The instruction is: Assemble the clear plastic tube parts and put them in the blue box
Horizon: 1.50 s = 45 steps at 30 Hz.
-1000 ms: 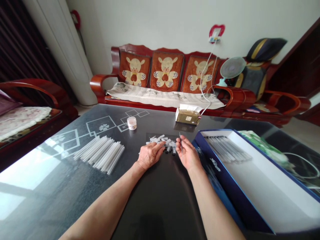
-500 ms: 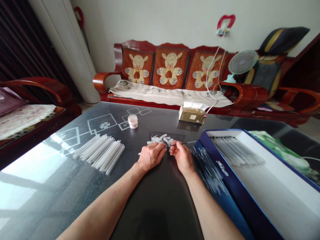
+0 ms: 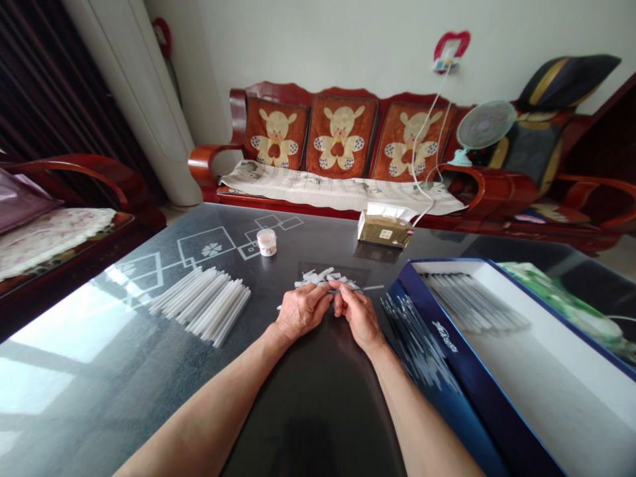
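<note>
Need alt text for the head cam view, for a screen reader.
Two bare hands, the left hand and right hand, meet over a small pile of short white plastic pieces on a dark glass table; the right seems to pinch a thin stick. Loose translucent tubes lie left; an open blue box holding slim rods sits right.

Dark glass-topped surface (image 3: 318,414) with a pale printed diamond-and-flower pattern at the far left. Bundle of long translucent plastic tubes (image 3: 199,306) lies left, loosely side by side. Small round lidded jar (image 3: 267,242) stands far left of center. Tissue box (image 3: 385,229) with a brown wrapper sits far center. Loose cluster of short white plastic pieces (image 3: 318,279) lies mid-center. Open blue-and-white cardboard box (image 3: 477,391) sits right, holding long tubes.
</note>
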Each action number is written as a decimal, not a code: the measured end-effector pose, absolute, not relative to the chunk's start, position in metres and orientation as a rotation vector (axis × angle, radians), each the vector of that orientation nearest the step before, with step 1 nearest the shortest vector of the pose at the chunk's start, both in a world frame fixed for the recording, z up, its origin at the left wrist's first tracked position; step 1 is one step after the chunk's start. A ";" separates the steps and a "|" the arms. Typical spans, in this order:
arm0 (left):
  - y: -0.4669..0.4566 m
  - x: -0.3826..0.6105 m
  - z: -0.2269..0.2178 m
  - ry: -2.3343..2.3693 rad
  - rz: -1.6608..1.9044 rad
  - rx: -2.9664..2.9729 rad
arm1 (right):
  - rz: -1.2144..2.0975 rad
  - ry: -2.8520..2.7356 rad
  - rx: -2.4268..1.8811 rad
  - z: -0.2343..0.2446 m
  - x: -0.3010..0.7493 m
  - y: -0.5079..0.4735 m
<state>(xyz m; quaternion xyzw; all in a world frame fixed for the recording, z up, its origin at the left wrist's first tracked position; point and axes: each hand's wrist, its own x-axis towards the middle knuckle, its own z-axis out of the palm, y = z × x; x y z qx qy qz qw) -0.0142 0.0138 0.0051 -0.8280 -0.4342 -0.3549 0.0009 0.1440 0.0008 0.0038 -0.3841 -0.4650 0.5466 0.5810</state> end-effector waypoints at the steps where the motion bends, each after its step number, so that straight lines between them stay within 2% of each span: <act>1: 0.013 -0.014 0.006 -1.349 -1.110 -2.612 | 1.269 -1.107 -0.919 0.006 0.143 -0.001; 7: 0.011 -0.013 0.011 -1.336 -1.095 -2.589 | 1.141 -1.225 -1.028 0.013 0.141 -0.004; 12: 0.013 -0.014 0.008 -1.369 -1.067 -2.500 | 1.024 -0.785 -0.928 0.008 0.148 0.007; 21: 0.016 -0.018 0.009 -1.191 -1.116 -2.563 | 1.172 -0.531 -0.865 0.009 0.149 0.012; 26: 0.019 -0.019 0.007 -1.191 -1.147 -2.471 | 1.048 -0.854 -1.014 0.010 0.140 0.005; 31: 0.022 -0.024 0.006 -1.305 -1.268 -2.305 | 1.075 -1.342 -1.048 0.014 0.134 -0.004; 38: 0.027 -0.027 0.001 -1.477 -1.369 -2.137 | 0.681 -1.825 -1.043 0.010 0.130 -0.008; 45: 0.026 -0.025 0.001 -1.453 -1.325 -2.191 | 0.606 -1.985 -1.039 0.005 0.129 -0.010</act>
